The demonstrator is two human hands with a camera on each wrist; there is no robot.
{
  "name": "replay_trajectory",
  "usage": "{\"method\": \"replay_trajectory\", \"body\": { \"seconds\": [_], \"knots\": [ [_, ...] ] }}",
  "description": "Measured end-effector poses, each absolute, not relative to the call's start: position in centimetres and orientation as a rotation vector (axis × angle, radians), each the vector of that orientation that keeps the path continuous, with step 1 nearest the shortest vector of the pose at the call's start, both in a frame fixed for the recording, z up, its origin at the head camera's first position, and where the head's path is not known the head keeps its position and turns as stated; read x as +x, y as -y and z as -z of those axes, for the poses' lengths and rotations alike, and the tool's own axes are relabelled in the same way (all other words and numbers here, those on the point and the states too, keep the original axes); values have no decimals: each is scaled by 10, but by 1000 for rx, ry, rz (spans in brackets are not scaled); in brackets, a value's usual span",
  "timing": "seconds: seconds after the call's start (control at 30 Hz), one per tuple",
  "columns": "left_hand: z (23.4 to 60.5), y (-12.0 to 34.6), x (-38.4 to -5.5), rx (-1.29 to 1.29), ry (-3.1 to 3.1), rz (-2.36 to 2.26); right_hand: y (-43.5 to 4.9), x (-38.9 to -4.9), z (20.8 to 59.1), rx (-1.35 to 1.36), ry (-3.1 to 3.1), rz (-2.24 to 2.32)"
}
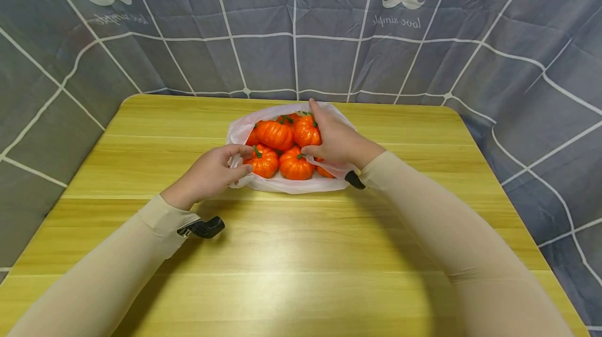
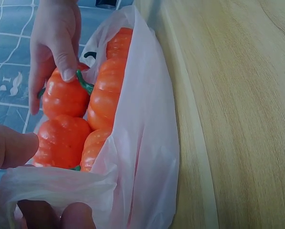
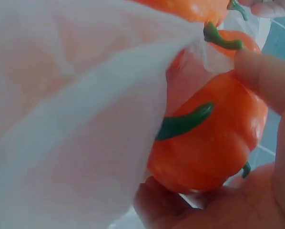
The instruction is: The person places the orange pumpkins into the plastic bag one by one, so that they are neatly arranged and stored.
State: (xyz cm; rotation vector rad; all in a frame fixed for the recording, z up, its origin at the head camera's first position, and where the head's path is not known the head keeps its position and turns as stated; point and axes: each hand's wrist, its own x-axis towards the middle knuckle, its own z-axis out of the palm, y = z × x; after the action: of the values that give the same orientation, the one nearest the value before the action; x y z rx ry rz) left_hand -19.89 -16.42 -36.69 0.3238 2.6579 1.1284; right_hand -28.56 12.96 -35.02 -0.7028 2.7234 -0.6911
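Observation:
Several glossy orange pumpkins with green stems, among them a front one (image 1: pixel 296 163), lie in an open white plastic bag (image 1: pixel 301 186) on the table. My right hand (image 1: pixel 336 138) is inside the bag's right side and grips a pumpkin (image 3: pixel 214 138) between thumb and fingers. At the left side of the bag, my left hand (image 1: pixel 211 172) holds the rim, with the thin film (image 2: pixel 61 188) across its fingertips. Its upper finger points toward a ribbed pumpkin (image 2: pixel 64 140). The film hides part of the pumpkins in the right wrist view.
The bag stands toward the back of a light wooden table (image 1: pixel 282 274). A grey curtain (image 1: pixel 263 13) with white grid lines hangs behind the table and along both sides. A small black device (image 1: pixel 202 228) sits on my left wrist.

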Motion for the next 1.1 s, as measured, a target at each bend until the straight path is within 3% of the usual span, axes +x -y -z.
{"method": "replay_trajectory", "body": {
  "seconds": [0.6,1.1],
  "knots": [
    [363,167,-197,330,-2676,-1126,-159,-266,349,-832,-2688,825],
    [359,172,-196,298,-2652,-1134,-198,-240,352,-664,-2722,604]
  ]
}}
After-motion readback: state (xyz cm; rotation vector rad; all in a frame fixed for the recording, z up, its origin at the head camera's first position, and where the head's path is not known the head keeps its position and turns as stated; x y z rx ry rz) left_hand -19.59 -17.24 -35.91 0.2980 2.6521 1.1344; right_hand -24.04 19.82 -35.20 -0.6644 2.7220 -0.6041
